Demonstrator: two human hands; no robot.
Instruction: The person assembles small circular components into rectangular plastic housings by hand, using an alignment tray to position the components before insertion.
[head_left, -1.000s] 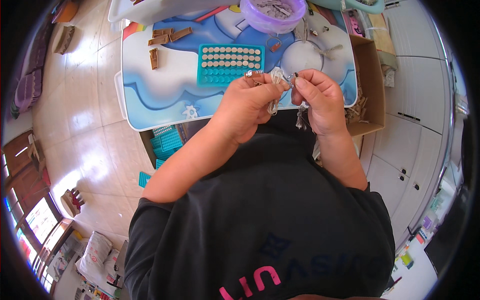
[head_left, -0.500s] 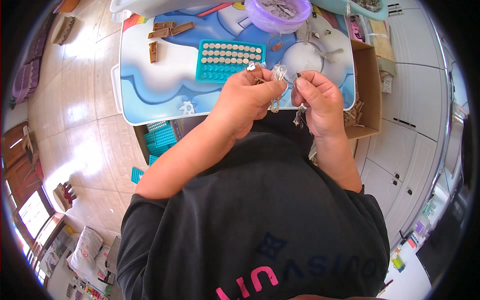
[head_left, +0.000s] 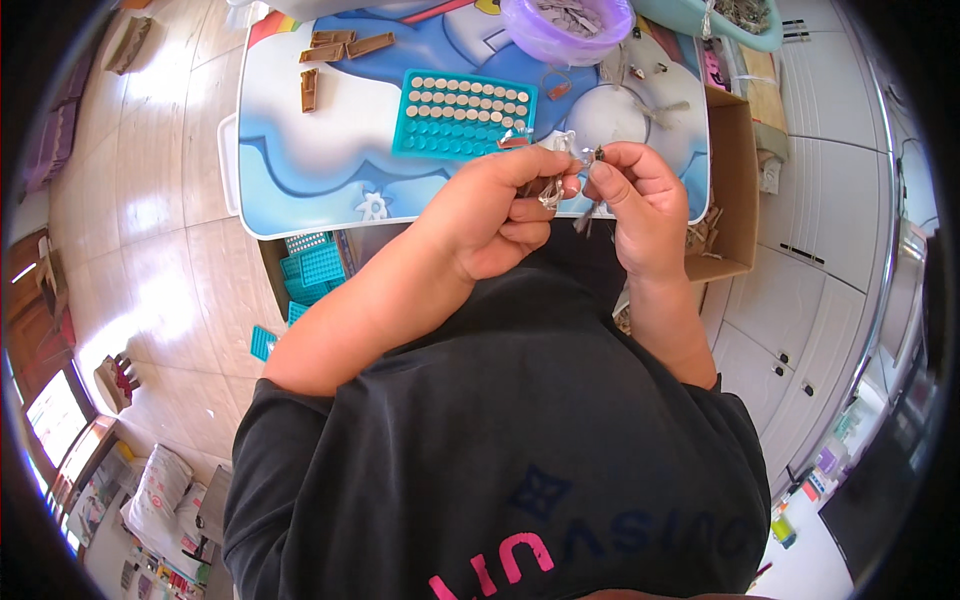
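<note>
Above the table's near edge, my left hand (head_left: 495,210) is closed on a small bundle of clear, thin wire (head_left: 551,193). A brown plastic piece (head_left: 514,141) also shows at its fingers, partly hidden. Close beside it, my right hand (head_left: 648,200) pinches a small dark part (head_left: 599,154) between thumb and forefinger. Thin dark strands (head_left: 586,218) hang below that pinch. The fingertips of both hands nearly meet. Just beyond my left hand lies a teal tray (head_left: 404,142) with rows of round pale discs in its far part; its nearer wells hold no discs.
Several brown plastic pieces (head_left: 308,90) lie at the table's far left. A purple bowl (head_left: 570,48) and a teal basin (head_left: 765,38) hold grey wire parts. To the right stands a cardboard box (head_left: 735,180). Teal trays (head_left: 318,265) are stacked below the table's left side.
My left hand has turned, its lower fingers now showing more, and the wire bundle has shifted with it. My right hand keeps its pinch; the dark strands below it have swung left.
</note>
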